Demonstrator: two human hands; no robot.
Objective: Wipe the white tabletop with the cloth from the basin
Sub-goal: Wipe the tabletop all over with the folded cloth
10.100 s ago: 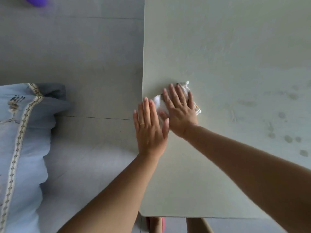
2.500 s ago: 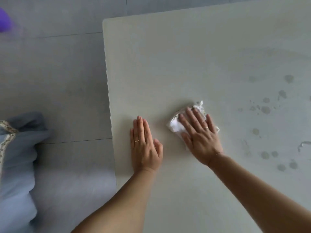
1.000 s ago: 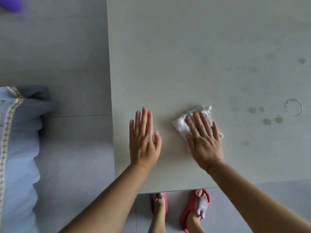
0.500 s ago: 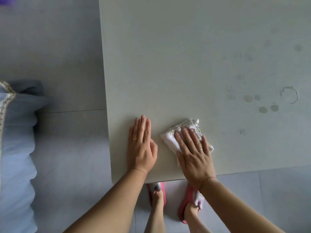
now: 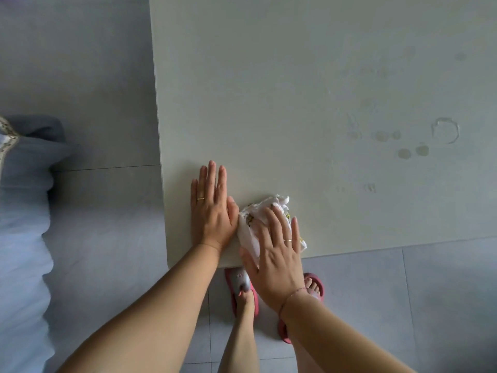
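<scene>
Right hand (image 5: 277, 254) flat on cloth (image 5: 252, 224).

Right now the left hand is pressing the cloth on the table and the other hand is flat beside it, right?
Not quite. The head view shows the right hand pressing the cloth on the table; the left hand is flat beside it.

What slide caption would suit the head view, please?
Right hand presses cloth at tabletop corner; left hand rests flat.
</scene>
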